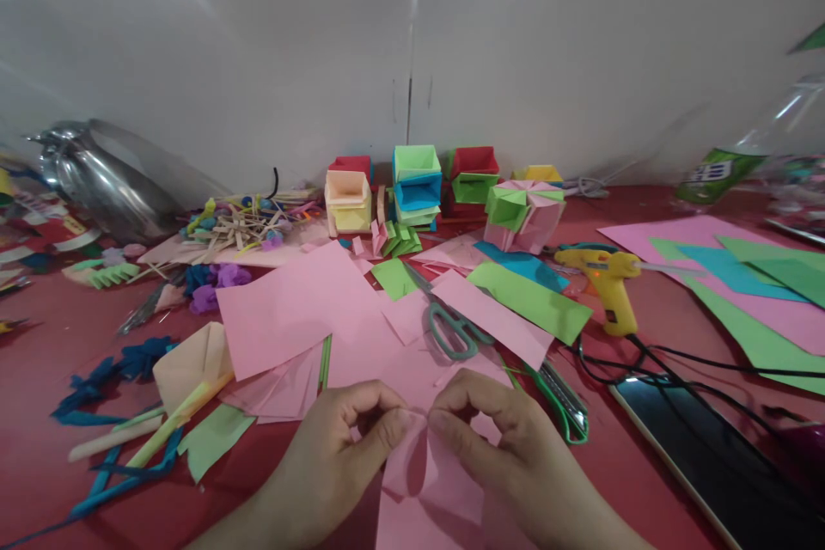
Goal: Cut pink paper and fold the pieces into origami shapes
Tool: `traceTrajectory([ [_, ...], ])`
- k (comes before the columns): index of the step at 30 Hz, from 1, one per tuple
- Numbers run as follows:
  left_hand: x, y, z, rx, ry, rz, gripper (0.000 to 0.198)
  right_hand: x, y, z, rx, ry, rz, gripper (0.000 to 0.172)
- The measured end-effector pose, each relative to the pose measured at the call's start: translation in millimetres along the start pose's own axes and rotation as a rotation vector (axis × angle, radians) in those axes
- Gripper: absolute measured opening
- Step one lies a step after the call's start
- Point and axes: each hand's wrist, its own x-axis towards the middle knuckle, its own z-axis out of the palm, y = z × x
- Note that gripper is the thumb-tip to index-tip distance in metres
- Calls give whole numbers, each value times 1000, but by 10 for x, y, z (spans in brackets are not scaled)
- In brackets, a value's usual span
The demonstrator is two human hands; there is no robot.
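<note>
My left hand [351,455] and my right hand [496,447] face each other low in the middle of the head view. Thumb and forefinger of each are pinched on a small pink piece of paper [406,466], which curves down between them with its edges brought close together. More pink sheets [429,524] lie below and behind the fingers. Just beyond my hands rest grey-green handled scissors [455,331], partly covered by a pink strip [493,314]. To the right of my right hand is a green-edged cutter knife [560,400].
Folded paper boxes [416,189] stand along the white partition [258,77]. A yellow glue gun [606,279], its cable and a phone [683,455] lie at right, near coloured sheets [766,292]. On the left are a steel jug [106,180], wooden sticks [248,223] and blue paper strips [129,361].
</note>
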Motion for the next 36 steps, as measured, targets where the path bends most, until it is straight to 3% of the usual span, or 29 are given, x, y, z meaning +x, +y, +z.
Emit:
traceTrajectory([
  [9, -10, -16, 21, 112, 41, 38, 27, -5, 104, 47, 102, 26, 117, 22],
  [17, -56, 13, 10, 48, -42, 123, 17, -20, 91, 30, -86, 88, 24, 24],
  [24, 1, -32, 24, 107, 11, 102, 30, -21, 70, 28, -61, 107, -28, 23],
  [28, 16, -51, 52, 4, -8, 64, 29, -38, 77, 45, -43, 119, -46, 22],
  [32, 18, -65, 72, -96, -58, -67, 28, -39, 89, 43, -19, 134, -8, 22],
  [36, 26, -75, 41, -165, 19, -68, 28, 0, 64, -18, 87, 124, 47, 20],
])
